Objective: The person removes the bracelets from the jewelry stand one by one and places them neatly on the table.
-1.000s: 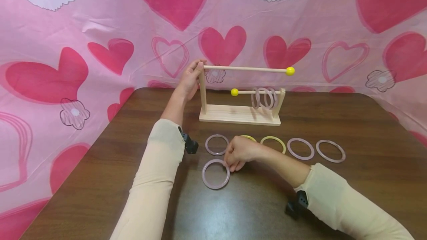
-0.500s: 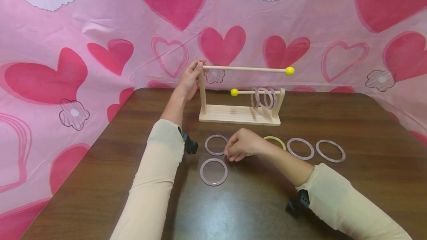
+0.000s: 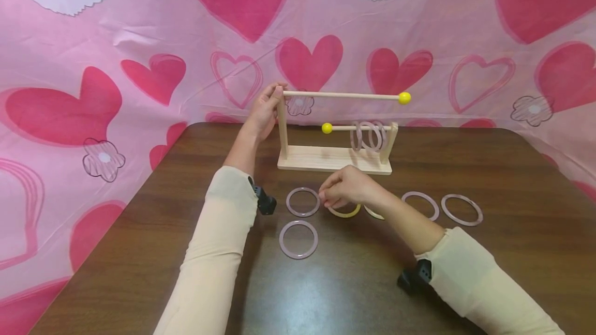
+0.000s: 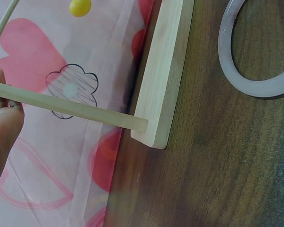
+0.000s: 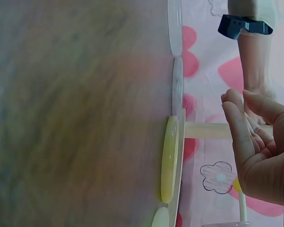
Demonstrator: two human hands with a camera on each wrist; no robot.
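Head view | left hand (image 3: 263,115) grips wooden stand (image 3: 316,158) at 12 o'clock, near table (image 3: 302,301) far edge | room toward 6 | right hand (image 3: 351,185) loosely bent, holding nothing, partly hiding yellow ring (image 3: 345,215)

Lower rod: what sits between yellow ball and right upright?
In the head view, pale purple rings hang nearer the upright, with bare rod by the yellow ball.

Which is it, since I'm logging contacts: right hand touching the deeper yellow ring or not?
Apart: the right wrist view shows a plain gap between right hand and deeper yellow ring.
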